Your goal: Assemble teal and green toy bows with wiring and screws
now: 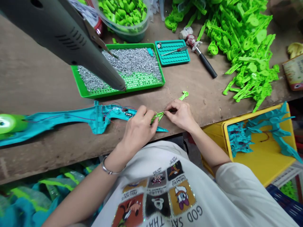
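A long teal plastic shell (63, 116) lies along the table's front edge, with thin wires running inside it and a small metal spring-like piece near its right end. My left hand (142, 126), a bangle at its wrist, is closed at that right end, its fingers gripping a slim bright green plastic part (161, 115). Close beside it, my right hand (181, 116) pinches at the same green part, thumb and forefinger together. The part's hooked far end shows beyond my right knuckles; its middle is hidden by my fingers.
A green tray of screws (139, 63), a teal tray with a screwdriver (175, 52) and a hammer (205, 63) lie behind. A grey electric screwdriver (94, 56) hangs at left. Green parts (253, 47) are heaped right, above a yellow bin (267, 154). A tub (123, 28) stands at back.
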The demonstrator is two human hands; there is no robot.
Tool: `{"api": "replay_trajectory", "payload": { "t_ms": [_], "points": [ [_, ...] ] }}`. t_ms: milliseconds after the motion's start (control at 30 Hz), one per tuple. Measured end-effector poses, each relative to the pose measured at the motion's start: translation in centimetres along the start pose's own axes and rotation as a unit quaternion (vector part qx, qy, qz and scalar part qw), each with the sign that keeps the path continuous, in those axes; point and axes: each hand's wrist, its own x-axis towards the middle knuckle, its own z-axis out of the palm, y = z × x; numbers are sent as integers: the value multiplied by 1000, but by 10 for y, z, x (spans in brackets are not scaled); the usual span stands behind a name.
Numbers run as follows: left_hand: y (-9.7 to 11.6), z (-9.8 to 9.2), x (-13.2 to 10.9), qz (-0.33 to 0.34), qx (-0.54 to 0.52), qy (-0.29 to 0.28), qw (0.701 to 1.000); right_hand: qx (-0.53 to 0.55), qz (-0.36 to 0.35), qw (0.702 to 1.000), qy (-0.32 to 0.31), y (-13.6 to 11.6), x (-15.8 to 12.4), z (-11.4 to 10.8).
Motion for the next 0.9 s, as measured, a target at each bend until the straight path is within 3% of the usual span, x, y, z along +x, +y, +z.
{"api": "replay_trajectory", "payload": {
  "t_ms": [267,600,900],
  "points": [
    [-5,9,3,-2,-40,38,998,0,-4,1000,-3,1,1,-1],
    [18,1,14,-71,93,-46,992,1,-17,1000,1,0,-2,0],
    [15,-12,12,-19,133,-129,983,-55,-168,983,-52,6,-8,9]
  ]
}}
